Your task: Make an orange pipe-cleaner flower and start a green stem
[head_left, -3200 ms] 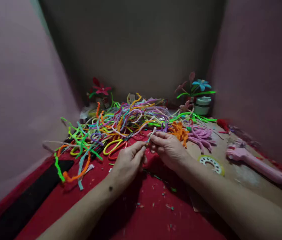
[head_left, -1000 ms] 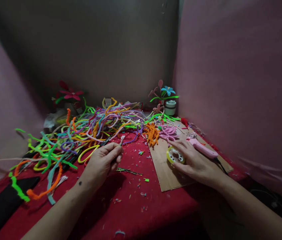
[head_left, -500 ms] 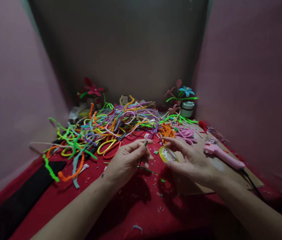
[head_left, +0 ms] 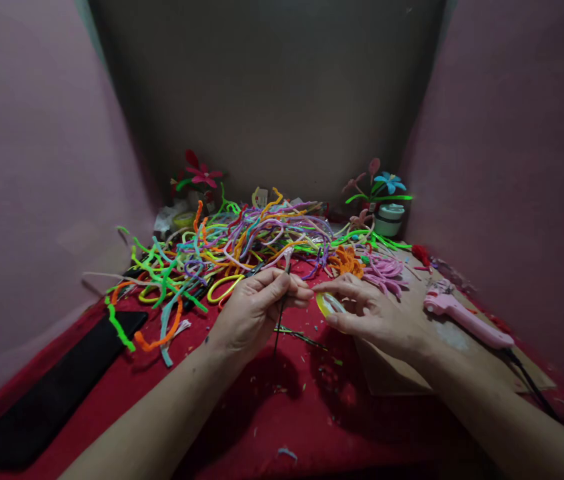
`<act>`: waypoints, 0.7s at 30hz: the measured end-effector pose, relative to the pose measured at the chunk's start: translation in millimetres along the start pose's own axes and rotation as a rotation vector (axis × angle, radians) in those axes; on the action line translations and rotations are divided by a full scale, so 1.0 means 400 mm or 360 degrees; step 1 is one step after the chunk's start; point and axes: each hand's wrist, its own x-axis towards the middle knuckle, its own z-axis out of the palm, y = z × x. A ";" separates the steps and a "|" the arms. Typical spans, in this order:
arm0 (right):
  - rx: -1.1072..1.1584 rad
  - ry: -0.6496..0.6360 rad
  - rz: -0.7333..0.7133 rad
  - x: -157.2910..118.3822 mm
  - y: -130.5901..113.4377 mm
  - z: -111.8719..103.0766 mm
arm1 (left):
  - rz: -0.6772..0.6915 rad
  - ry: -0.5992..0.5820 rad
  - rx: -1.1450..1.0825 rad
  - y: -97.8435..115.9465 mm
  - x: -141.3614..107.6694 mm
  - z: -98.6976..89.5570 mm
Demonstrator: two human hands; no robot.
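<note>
Pinched between thumb and fingers of my left hand (head_left: 257, 303) is a thin dark stem (head_left: 278, 328) with a small whitish tip (head_left: 289, 255) above the fingers. My right hand (head_left: 367, 307) grips a roll of yellow tape (head_left: 326, 305) by its rim, and its index fingertip comes close to the left fingers. Whether a strip of tape runs between the hands I cannot tell. Below them, a few thin dark green sticks (head_left: 305, 338) lie on the red cloth (head_left: 282, 407) among small scraps.
Tangled colourful pipe cleaners (head_left: 242, 233) spread across the back, with yellow-handled scissors (head_left: 222, 288) at their edge. A pink glue gun (head_left: 467, 320) rests on a brown board (head_left: 397, 373) at right. A long black object (head_left: 57, 387) lies left. Pipe-cleaner flowers (head_left: 389, 183) stand behind.
The whole view has shifted slightly. My right hand has turned the tape roll more edge-on and come nearer the left fingers. The dark stem now hangs more upright and shows longer below my left hand.
</note>
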 end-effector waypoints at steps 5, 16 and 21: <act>0.0194 -0.0088 -0.0066 -0.003 0.008 0.001 | -0.0019 -0.0038 0.0036 -0.003 -0.001 0.002; 0.0839 -0.0091 0.0119 0.023 0.022 0.059 | -0.0111 -0.0100 -0.0008 -0.017 -0.004 0.011; 0.0697 -0.0044 0.0104 0.023 0.010 0.036 | -0.0231 -0.0024 0.0065 -0.017 -0.001 0.003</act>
